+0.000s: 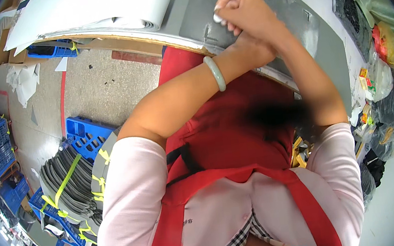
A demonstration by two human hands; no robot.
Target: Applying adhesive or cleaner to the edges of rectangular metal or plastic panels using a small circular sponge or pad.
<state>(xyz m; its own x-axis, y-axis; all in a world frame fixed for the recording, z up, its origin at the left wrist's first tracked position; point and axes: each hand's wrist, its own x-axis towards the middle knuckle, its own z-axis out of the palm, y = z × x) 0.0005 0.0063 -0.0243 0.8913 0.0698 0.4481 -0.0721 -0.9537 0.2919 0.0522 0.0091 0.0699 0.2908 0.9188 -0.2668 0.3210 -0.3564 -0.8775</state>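
Note:
My right hand (250, 13) is raised over the dark grey worktop (194, 17), its fingers curled in. A small white piece (217, 17) shows at its fingertips; its exact kind is too small to tell. My left hand (259, 49) lies beneath the right wrist, so the two arms cross there. Its fingers are hidden behind the right wrist and hand. A pale green bangle (214, 73) circles my left forearm. Grey-white smudges mark the worktop around the hands.
Large white sheets (94, 10) with a rolled edge lie on the table at left. Blue crates (87, 134) and strapped stacks of dark grey sheets (69, 183) stand on the floor at left. Plastic bags (380, 76) lie along the right side.

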